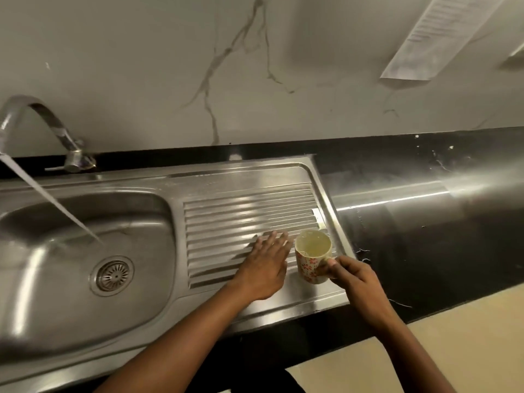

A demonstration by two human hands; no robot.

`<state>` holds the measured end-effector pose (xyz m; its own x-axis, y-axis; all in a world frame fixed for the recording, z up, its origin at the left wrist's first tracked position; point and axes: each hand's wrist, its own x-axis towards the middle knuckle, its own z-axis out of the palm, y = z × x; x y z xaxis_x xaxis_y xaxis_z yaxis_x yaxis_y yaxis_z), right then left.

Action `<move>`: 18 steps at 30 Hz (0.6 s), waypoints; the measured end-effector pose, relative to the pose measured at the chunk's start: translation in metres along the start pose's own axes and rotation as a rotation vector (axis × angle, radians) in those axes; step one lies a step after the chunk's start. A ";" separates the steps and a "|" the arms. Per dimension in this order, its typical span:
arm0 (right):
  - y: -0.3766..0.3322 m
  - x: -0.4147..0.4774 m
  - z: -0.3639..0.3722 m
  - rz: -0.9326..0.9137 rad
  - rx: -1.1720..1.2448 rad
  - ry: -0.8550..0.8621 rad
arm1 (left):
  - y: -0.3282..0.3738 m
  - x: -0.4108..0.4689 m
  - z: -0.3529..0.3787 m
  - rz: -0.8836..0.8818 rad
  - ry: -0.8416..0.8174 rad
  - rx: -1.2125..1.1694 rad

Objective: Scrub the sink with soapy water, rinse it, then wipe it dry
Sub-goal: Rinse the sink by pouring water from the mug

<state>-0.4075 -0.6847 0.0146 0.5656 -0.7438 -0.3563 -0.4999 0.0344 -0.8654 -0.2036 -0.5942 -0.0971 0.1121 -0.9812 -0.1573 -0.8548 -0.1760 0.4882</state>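
Observation:
A stainless steel sink (pixel 158 228) fills the left of the view, with a round drain (pixel 112 275) in its basin. The tap (pixel 42 120) at the back left runs, and its stream lands in the basin. To the right lies the ribbed draining board (pixel 241 211). My left hand (pixel 265 268) rests flat on the ribs, fingers spread, holding nothing. Beside it stands a floral mug (pixel 312 256) holding pale liquid. My right hand (pixel 354 275) grips the mug's handle side at the board's right edge.
A black stone counter (pixel 425 211) runs to the right of the sink, with a marbled wall (pixel 226 66) behind. A printed paper sheet (pixel 442 35) hangs on the wall at the upper right. Pale floor (pixel 453 350) shows below the counter's front edge.

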 end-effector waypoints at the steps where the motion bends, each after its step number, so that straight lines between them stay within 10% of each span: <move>1: 0.000 0.006 -0.008 0.014 -0.027 0.005 | 0.007 0.011 0.005 0.011 -0.006 0.002; 18: -0.023 0.078 -0.058 0.053 -0.067 -0.088 | 0.015 0.105 0.030 -0.040 0.121 0.101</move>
<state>-0.3901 -0.7823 0.0278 0.5912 -0.6806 -0.4327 -0.5712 0.0253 -0.8204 -0.2200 -0.6973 -0.1319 0.2018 -0.9771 -0.0675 -0.8942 -0.2119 0.3942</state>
